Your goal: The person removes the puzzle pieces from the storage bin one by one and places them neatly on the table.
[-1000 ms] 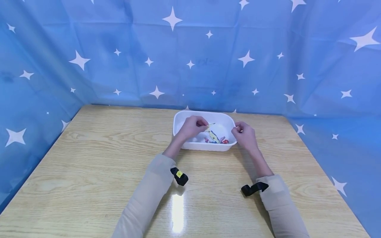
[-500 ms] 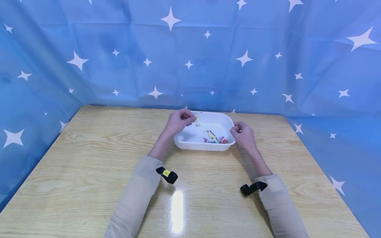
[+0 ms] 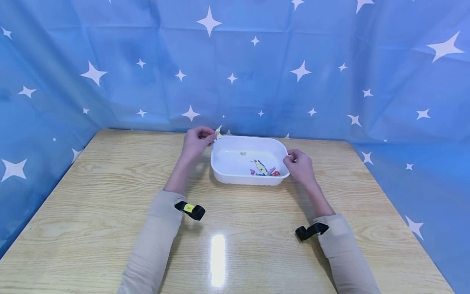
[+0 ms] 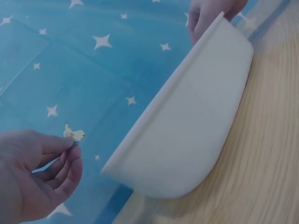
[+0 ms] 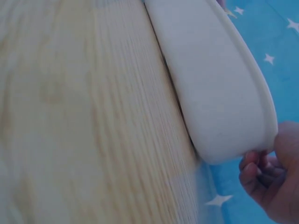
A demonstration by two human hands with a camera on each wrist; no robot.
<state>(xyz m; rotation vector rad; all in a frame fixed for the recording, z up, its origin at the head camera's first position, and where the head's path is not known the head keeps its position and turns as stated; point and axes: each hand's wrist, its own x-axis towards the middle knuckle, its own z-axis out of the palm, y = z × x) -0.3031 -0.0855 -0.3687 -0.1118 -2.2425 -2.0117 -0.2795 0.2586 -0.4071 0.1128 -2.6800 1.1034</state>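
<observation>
My left hand (image 3: 196,143) pinches a small yellow printed cutout (image 4: 74,135) between thumb and fingertips. In the head view it is just beyond the back left corner of a white plastic tub (image 3: 242,180), clear of the tub in the left wrist view. At the tub's right end, my right hand (image 3: 300,165) pinches the rim, as the right wrist view also shows. Inside the tub lie a yellow and blue cutout (image 3: 260,167), a red piece (image 3: 276,173) and a few small pink bits, bunched near the front right. A tiny yellowish piece (image 3: 243,154) lies apart, further back.
The tub stands near the back edge of a wood-grain table (image 3: 110,212). Behind the table hangs a blue cloth (image 3: 257,94) with white stars, which also runs down both sides. Black straps with small devices sit on both sleeves.
My left hand has lifted the yellow cutout out of the tub, moving left and back past its rim. A tiny piece now shows on the tub floor. My right hand stays at the rim.
</observation>
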